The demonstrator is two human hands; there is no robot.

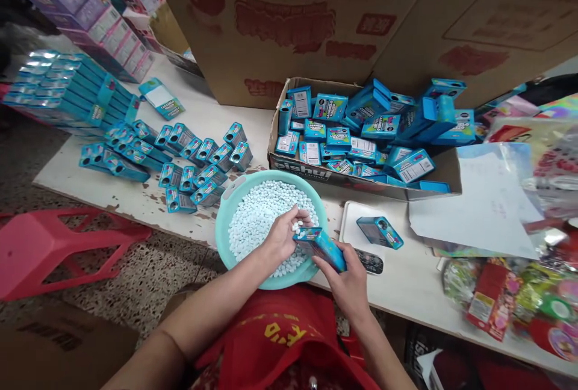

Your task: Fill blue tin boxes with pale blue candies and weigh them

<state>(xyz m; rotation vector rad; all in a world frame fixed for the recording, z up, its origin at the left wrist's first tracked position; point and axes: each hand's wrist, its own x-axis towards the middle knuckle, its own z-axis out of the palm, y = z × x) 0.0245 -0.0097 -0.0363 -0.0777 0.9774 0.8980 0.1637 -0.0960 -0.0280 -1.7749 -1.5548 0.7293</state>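
My right hand (350, 275) grips a small blue candy box (329, 250), tilted over the bowl. Cupped at the box's upper end, my left hand (282, 236) holds a few white candies (297, 225) in its curled fingers. Below both hands is a light-green plastic bowl (224, 248) filled with the same small white candies (255, 215). To the right, another blue box (380, 232) lies on a white digital scale (350, 221), whose dark display shows beside my right hand.
An open carton (298, 164) behind the bowl holds many blue boxes. More small boxes (208, 176) stand at left, near wrapped stacks (67, 92). Paper sheets (474, 203) and bagged sweets (492, 300) lie at right. A red stool (58, 245) is at lower left.
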